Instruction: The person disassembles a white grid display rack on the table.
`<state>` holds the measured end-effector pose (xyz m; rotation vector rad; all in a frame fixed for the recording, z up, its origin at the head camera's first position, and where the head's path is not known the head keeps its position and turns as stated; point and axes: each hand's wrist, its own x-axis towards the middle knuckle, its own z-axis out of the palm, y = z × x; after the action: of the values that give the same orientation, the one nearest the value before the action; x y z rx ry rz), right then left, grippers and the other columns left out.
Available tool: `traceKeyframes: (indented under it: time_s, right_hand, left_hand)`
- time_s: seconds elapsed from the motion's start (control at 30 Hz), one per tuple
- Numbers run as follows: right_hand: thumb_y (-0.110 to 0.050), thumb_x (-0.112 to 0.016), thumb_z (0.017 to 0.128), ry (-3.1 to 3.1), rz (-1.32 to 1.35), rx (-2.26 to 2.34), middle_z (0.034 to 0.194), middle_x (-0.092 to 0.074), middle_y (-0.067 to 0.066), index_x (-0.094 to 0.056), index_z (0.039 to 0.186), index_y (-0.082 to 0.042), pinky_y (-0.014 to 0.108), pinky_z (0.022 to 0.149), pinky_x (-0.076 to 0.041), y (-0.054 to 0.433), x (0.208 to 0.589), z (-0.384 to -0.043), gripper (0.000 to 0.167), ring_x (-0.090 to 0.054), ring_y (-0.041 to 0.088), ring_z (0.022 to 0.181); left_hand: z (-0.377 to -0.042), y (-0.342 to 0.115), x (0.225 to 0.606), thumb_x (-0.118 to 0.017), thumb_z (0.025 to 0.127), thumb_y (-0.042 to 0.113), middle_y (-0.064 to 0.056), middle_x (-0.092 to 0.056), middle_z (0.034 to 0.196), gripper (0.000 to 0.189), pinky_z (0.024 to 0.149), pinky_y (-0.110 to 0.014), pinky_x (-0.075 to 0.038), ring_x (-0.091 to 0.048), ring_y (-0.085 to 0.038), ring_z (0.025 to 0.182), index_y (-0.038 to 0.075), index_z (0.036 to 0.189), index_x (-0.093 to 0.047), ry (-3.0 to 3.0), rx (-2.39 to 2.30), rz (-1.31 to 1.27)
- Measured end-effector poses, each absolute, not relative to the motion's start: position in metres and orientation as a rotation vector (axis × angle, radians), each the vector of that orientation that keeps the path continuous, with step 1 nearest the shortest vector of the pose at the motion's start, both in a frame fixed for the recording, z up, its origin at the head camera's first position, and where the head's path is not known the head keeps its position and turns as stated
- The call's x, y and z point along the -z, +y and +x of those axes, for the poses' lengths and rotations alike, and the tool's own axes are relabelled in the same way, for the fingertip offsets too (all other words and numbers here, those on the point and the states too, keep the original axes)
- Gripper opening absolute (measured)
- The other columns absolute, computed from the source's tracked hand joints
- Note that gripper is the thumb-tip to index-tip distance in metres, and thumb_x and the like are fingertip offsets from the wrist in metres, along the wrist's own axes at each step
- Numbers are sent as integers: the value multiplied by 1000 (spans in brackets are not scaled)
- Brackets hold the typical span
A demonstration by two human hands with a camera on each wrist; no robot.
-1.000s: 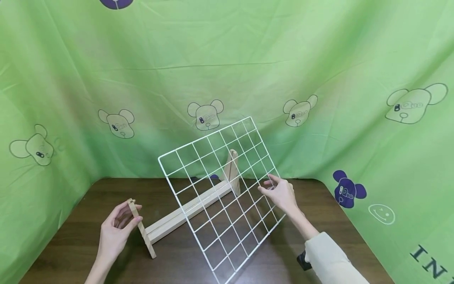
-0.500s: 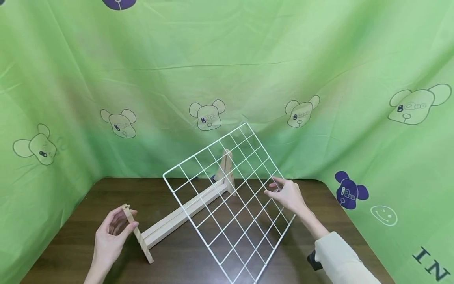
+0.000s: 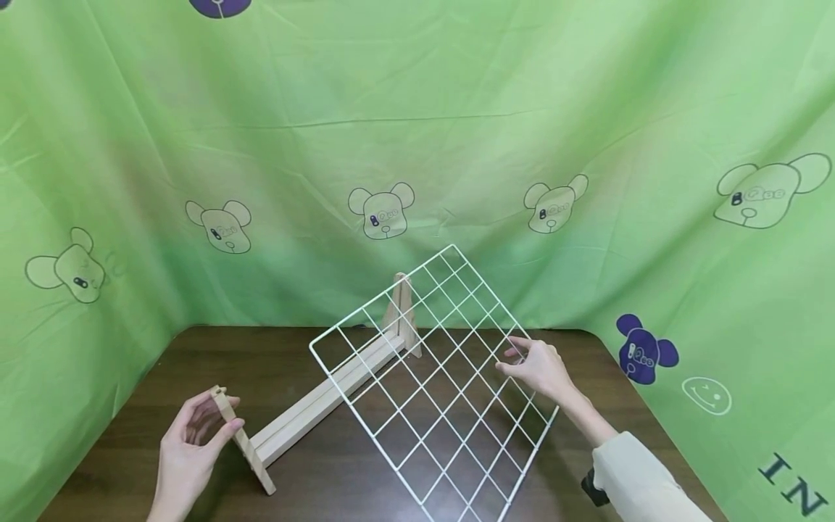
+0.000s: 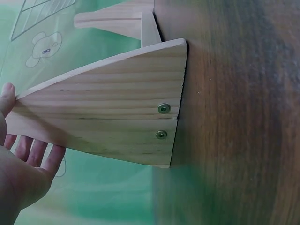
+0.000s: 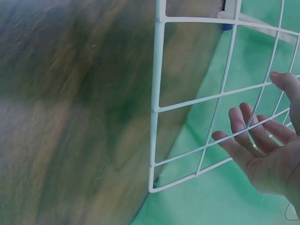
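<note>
A wooden stand has a long grooved bar (image 3: 329, 402) joining two upright end panels on the table. My left hand (image 3: 185, 457) grips the top of its near end panel (image 3: 243, 438), thumb on one edge and fingers on the other. Two metal bolts (image 4: 162, 108) show low on that panel in the left wrist view. To the right, my right hand (image 3: 541, 371) holds a white wire grid panel (image 3: 443, 415) by its right side, fingers around the wires. The grid is tilted and partly overlaps the bar and the far end panel (image 3: 404, 319) in the head view.
The dark wood table (image 3: 196, 355) is bounded at the back and sides by a green printed cloth (image 3: 457, 145). A dark object (image 3: 593, 487), mostly hidden, shows under the right sleeve (image 3: 642, 478).
My left hand and the wooden stand have shifted left and nearer to me. The grid has come down and to the right with my right hand, turning slightly.
</note>
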<state>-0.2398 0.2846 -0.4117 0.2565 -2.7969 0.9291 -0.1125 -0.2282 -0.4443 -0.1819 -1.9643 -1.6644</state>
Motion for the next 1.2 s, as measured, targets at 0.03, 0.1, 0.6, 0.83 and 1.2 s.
traceKeyframes:
  time_s: [0.03, 0.1, 0.6, 0.83, 1.2]
  right_hand:
    - [-25, -79, 77, -2802, 252, -920, 99, -72, 12, -57, 126, 8, 36, 65, -49, 286, 413, -239, 64, -68, 19, 75]
    - [-25, -79, 77, -2815, 242, -896, 99, -72, 11, -57, 126, 8, 37, 67, -49, 289, 415, -237, 63, -68, 19, 75]
    - [-23, -79, 77, -2933, 292, -831, 97, -72, 13, -57, 126, 9, 38, 63, -49, 314, 424, -244, 63, -64, 20, 72]
    - [-24, -80, 74, -2982, 383, -744, 94, -73, 11, -60, 122, 9, 45, 69, -52, 326, 427, -251, 61, -68, 31, 86]
    - [-25, -81, 71, -3066, 487, -642, 89, -73, 7, -63, 119, 7, 51, 73, -51, 333, 438, -266, 60, -67, 35, 91]
  left_hand:
    - [-112, -228, 444, -68, 74, -24, -5, -71, 103, 54, 91, -18, -46, -66, -12, 97, -14, 123, -49, -1972, 1655, -173]
    - [-110, -229, 444, -69, 73, -24, -3, -71, 102, 54, 90, -18, -46, -66, -10, 97, -14, 123, -50, -1982, 1635, -157]
    - [-106, -230, 443, -69, 71, -25, 0, -71, 101, 54, 89, -17, -46, -66, -11, 94, -16, 121, -49, -1992, 1568, -141]
    - [-105, -231, 444, -69, 72, -25, 3, -71, 102, 55, 90, -17, -45, -66, -12, 96, -15, 122, -49, -2001, 1570, -130]
    - [-100, -230, 445, -70, 70, -25, 4, -71, 98, 53, 86, -15, -46, -66, -9, 92, -14, 119, -51, -1991, 1508, -99]
